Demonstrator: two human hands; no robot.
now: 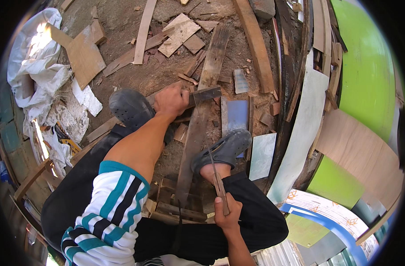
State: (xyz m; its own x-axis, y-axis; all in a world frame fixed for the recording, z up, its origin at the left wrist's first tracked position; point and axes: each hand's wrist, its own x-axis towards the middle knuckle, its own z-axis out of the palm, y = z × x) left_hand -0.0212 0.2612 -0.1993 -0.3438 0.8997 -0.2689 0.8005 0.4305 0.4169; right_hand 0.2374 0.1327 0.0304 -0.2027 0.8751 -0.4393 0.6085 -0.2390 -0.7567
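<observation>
A white sheet (34, 66) lay crumpled far on the left, with a flat brown board (85, 55) beside it on the dirt.

The left hand (170, 101) was reaching out past the left shoe (130, 108). Its fingers were curled tight around one end of a metal square (204, 94). The hand pressed that square flat across a long plank (200, 119). The plank ran away from the person, from near the knees up toward the top of the picture, between both shoes.

The plank looked old, grey and rough. It was likely stiff and a bit heavy, so it would not bend. Its edges could give splinters, so the flat top seemed the best place to hold it down. The square looked thin, hard and light. It could slide on the wood, so it probably needed a firm push near the plank's edge.

Lower down, the right hand (227, 213) was closed in a fist around the wooden handle of a thin tool (216, 175). Its narrow metal end pointed up toward the right shoe (222, 150). I could not tell just what kind of tool it was. It looked light and easy to swing.

On the right lay a blue panel (237, 114), a long white board (300, 133) and a big green sheet (366, 66).
</observation>
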